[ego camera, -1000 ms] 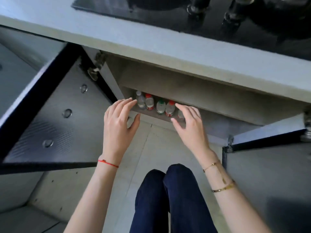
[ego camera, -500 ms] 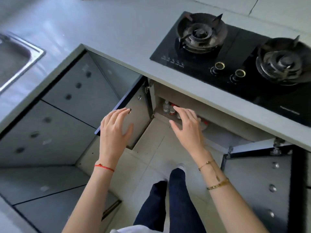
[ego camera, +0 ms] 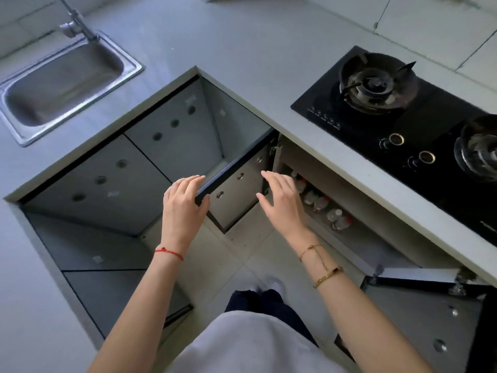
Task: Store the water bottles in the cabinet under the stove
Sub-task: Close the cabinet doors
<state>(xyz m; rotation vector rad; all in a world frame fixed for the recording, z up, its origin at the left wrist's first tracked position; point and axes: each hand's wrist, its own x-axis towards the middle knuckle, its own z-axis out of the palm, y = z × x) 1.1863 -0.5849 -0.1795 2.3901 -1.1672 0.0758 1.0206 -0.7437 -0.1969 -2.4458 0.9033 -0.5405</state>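
Several small water bottles [ego camera: 321, 203] with red and pale caps stand in a row on the floor of the open cabinet [ego camera: 357, 238] under the stove [ego camera: 403, 117]. My left hand [ego camera: 185, 208] grips the top corner of the open left cabinet door [ego camera: 236, 189], fingers on its outer face and thumb on the inner side. My right hand [ego camera: 282, 200] hovers in front of the cabinet opening, just left of the bottles, fingers spread and holding nothing. It hides the near end of the row.
The right cabinet door [ego camera: 419, 313] stands open at lower right. A grey countertop [ego camera: 242, 49] wraps the corner, with a steel sink [ego camera: 61, 84] and tap at upper left. My legs and feet [ego camera: 269, 292] are on the tiled floor below.
The view has risen and pulled back from the cabinet. Both hands drew away from the bottles; my left hand moved onto the left door's top edge.
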